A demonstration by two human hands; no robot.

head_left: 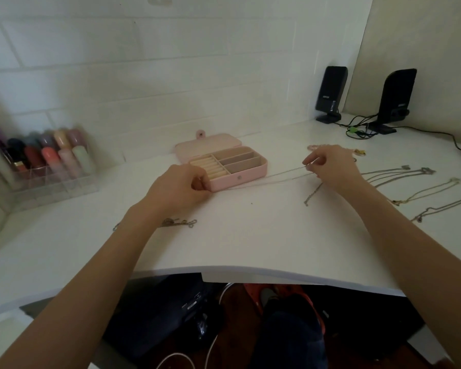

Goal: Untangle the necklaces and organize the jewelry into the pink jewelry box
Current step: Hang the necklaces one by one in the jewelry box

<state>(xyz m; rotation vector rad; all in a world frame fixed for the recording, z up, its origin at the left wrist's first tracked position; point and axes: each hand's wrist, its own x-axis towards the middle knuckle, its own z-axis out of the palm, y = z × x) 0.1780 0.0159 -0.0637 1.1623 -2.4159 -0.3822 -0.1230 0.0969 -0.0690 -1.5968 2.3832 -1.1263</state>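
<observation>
A: Necklace chain (277, 176) is running taut just above the surface, between both hands, in front of the pink jewelry box (237, 177).
B: Grips?
A: Left hand (180, 189) is curling onto one end; right hand (330, 166) is pinching the other.
B: Risk?
A: Likely snagging the box corner, or dragging across the necklaces (399, 174) lying beside the right hand and re-tangling.

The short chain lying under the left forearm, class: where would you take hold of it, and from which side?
Probably pinch the short chain at its right end, where the clasp hooks sit clear of the left forearm. Come from above and the right: it lies flat on the desk, and its other end runs beneath the arm.
</observation>
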